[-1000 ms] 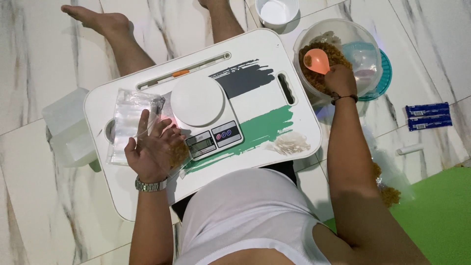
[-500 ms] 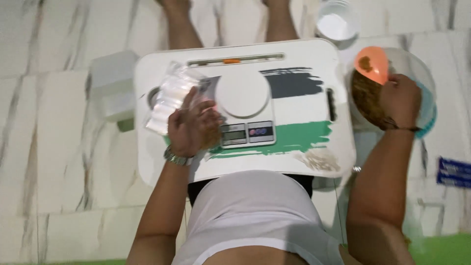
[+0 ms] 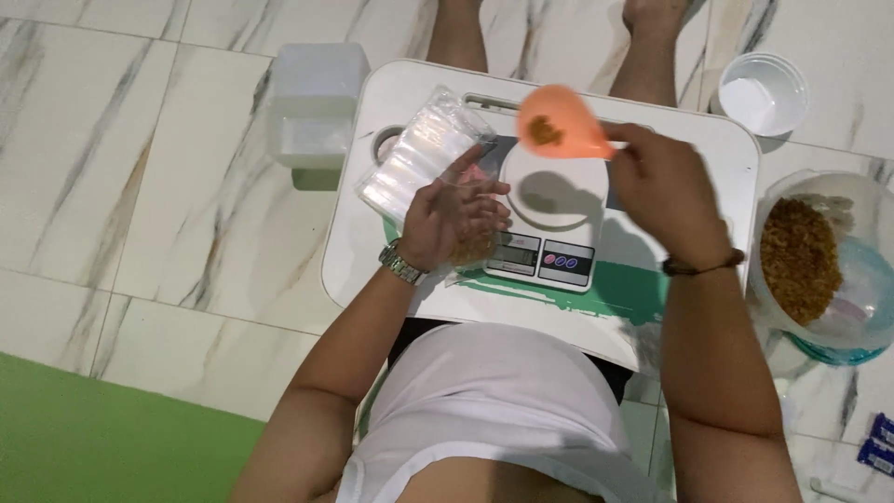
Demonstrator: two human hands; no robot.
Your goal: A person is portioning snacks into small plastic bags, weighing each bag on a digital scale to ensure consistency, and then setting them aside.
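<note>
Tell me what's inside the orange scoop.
The orange scoop, held in the right hand above the white scale, carries a small clump of brown crumbly stuff. Most of its bowl looks bare; blur hides finer detail.

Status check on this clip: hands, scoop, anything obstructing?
Right hand holds orange plastic scoop with brown bits above white kitchen scale. Left hand holds small clear bag. Nothing between.
</note>
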